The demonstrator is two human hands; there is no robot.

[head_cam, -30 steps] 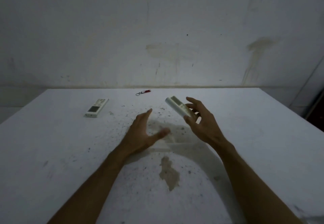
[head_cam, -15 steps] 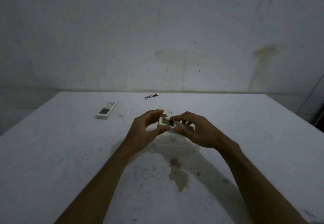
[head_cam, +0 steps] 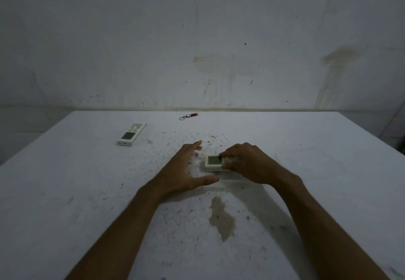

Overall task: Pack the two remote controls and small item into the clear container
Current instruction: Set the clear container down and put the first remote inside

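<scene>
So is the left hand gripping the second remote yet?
No: the left hand is open by the right hand, while the second remote lies untouched far to the left.

Two remote controls are in view: one remote (head_cam: pixel 131 134) lies at about ten o'clock on the table (head_cam: pixel 328 170), and the other remote (head_cam: pixel 214 162) sits near the centre, partly covered. One small red keychain item (head_cam: pixel 189 116) lies at twelve o'clock near the far edge. Two hands show: one left hand (head_cam: pixel 186 170) and one right hand (head_cam: pixel 247 162). The clear container (head_cam: pixel 230 178) is too faint to count with certainty. One brown stain (head_cam: pixel 222 218) marks six o'clock.
</scene>
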